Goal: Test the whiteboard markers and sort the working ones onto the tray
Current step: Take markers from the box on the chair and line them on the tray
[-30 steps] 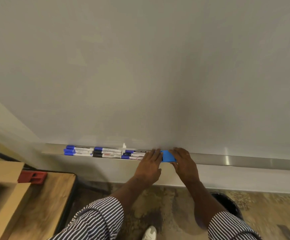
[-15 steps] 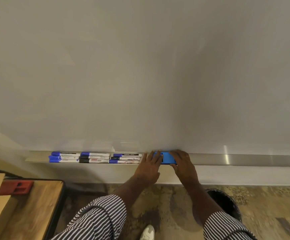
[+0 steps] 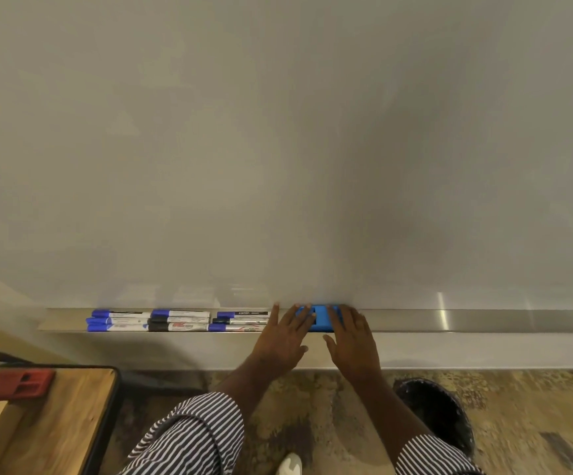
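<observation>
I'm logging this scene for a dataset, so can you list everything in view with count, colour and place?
whiteboard: one, white, fills the upper view
tray: one, silver, along the board's bottom edge
markers: about nine, mostly blue-capped, some black, on the tray's left part
blue eraser: one, on the tray under both hands
red eraser: one, on the wooden table lower left
bin: one, dark, on the floor at right
left hand: fingers straight on the blue eraser
right hand: fingers straight on the blue eraser
</observation>
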Available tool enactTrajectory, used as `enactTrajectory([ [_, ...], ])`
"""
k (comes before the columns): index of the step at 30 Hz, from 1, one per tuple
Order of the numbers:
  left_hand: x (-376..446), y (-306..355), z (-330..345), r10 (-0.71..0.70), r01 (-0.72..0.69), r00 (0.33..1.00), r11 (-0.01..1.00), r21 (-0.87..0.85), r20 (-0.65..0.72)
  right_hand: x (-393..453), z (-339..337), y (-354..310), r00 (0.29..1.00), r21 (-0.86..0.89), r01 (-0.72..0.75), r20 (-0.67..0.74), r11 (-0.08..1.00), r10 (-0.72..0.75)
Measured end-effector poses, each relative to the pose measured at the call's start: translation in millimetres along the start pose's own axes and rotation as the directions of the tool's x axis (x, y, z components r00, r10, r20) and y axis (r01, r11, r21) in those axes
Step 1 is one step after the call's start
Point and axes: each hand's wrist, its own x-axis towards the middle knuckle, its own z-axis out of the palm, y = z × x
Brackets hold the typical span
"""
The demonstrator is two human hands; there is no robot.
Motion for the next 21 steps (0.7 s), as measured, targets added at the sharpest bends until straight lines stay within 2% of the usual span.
enactTrajectory([
  [8, -3, 5, -2, -0.011, 0.011, 1.000, 1.000, -0.013, 0.026, -13, 10, -9, 0.998, -0.015, -0.034, 0.044, 0.999, 0.035],
  [14, -14, -12, -11, 0.017, -0.019, 0.999, 0.998, -0.057, -0.037, -7, -3, -26, 0.998, -0.026, -0.066, 0.018, 0.997, 0.066],
  [17, -28, -30, -7, -0.009, -0.005, 0.993, 0.994, -0.113, -0.118, -5, -8, -44, 1.000, -0.003, -0.010, -0.021, 1.000, 0.010],
  [21, -61, -63, 2, -0.038, -0.051, 0.951, 0.960, -0.276, -0.308, 4, -12, -81, 0.999, 0.036, 0.037, 0.005, 0.999, -0.037],
])
